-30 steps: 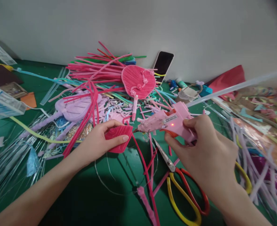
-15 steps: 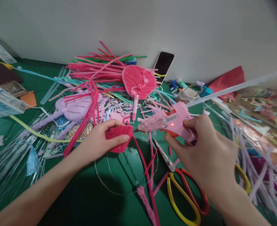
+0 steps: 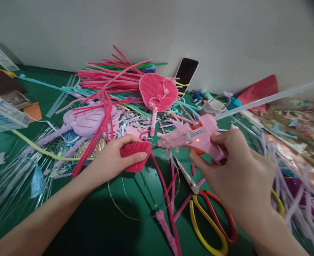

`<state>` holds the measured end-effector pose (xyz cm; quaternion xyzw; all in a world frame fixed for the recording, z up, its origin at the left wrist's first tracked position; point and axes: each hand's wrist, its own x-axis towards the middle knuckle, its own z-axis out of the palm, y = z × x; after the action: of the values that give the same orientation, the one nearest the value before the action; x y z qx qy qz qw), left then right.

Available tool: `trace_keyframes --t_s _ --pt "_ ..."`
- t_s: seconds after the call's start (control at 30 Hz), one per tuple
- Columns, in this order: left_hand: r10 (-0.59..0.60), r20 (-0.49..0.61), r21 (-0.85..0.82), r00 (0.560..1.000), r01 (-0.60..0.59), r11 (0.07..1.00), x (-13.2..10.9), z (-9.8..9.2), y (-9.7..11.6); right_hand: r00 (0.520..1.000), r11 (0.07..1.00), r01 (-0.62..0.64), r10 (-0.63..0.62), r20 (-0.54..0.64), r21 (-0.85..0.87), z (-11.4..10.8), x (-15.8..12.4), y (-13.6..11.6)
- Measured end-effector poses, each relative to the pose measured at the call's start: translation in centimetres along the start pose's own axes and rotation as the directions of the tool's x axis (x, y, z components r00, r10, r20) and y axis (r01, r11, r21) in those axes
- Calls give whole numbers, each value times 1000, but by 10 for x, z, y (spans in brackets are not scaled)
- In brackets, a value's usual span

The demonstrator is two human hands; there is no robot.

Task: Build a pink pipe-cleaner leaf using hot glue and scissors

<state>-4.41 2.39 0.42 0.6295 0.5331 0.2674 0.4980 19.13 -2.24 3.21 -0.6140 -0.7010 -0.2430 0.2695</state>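
My left hand (image 3: 122, 153) pinches a flat red-pink panel of pipe cleaners (image 3: 136, 156) between thumb and fingers. In my right hand (image 3: 239, 174) is a pink hot glue gun (image 3: 199, 137), its orange light lit and a long clear glue stick (image 3: 266, 100) running out of its back. The gun's nozzle points left and sits at the panel's right edge; whether it touches cannot be made out. A red pipe cleaner (image 3: 162, 181) trails down below the panel. Beneath my right hand lie scissors (image 3: 192, 185) with yellow and red handles.
Behind my hands stands a finished pink pipe-cleaner fan (image 3: 157, 92) with beads, before a phone (image 3: 186, 74) propped on the wall. A lilac fan (image 3: 89, 121) and loose red pipe cleaners (image 3: 106, 78) lie left. Paper scraps (image 3: 292, 128) and lilac strips (image 3: 292, 199) crowd the right.
My right hand and the glue gun have shifted slightly to the right, the nozzle still by the panel's edge. My left hand and the panel look nearly unchanged.
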Motion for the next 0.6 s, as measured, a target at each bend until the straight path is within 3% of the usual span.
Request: trace_keyframes --t_s 0.6 --pt "12 -11 27 1000 -11 1000 -1 0 3 1000 1000 -5 5 12 6 -3 0 -5"
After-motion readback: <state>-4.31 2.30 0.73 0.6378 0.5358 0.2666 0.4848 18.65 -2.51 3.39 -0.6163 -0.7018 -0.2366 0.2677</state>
